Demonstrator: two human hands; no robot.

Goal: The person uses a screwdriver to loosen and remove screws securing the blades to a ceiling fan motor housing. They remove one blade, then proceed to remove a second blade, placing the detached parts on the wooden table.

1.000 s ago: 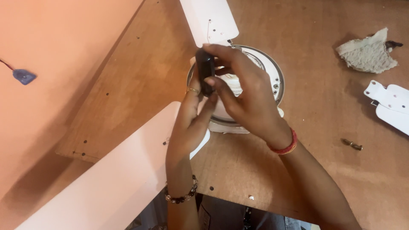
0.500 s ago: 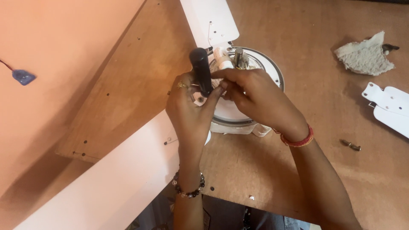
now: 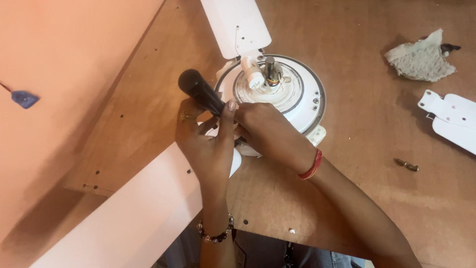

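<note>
Fingers of the left hand (image 3: pixel 206 144) are wrapped around the black handle of a screwdriver (image 3: pixel 199 92), which is held tilted with its butt up and to the left. The right hand (image 3: pixel 267 130) is closed just beside it over the lower part of the tool, whose tip is hidden. Both hands are pressed together at the edge of a white ceiling fan motor (image 3: pixel 292 94) on the brown wooden table (image 3: pixel 347 198). White fan blades (image 3: pixel 235 25) are seen attached to the motor. A crumpled cloth (image 3: pixel 420 58), a loose white blade (image 3: pixel 453 119) and a small screw (image 3: pixel 406 165) lie well apart to the right.
</note>
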